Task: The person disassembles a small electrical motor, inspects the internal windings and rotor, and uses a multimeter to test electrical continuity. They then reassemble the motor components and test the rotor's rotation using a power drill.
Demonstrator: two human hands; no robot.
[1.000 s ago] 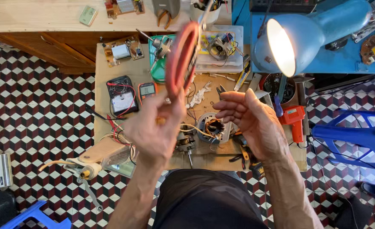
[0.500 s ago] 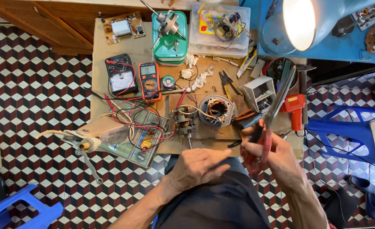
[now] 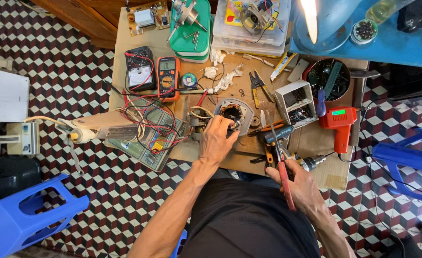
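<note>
1. The left hand rests on the motor stator at the middle of the workbench; its fingers curl over the near rim, gripping it.
2. The right hand is closed around red-handled pliers, fingers pressed together.
3. The pliers' long axis points away from the body, the tip aimed up and slightly left.
4. The stator lies up and left of the right fingers, so the left hand is nearer to it.

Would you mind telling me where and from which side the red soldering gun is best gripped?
Probably by its handle, from the person's side. The soldering gun lies flat on the table, its handle pointing toward the person with bare cardboard around it. Its body end sits among the white box and round tin, leaving fingers less room.
</note>
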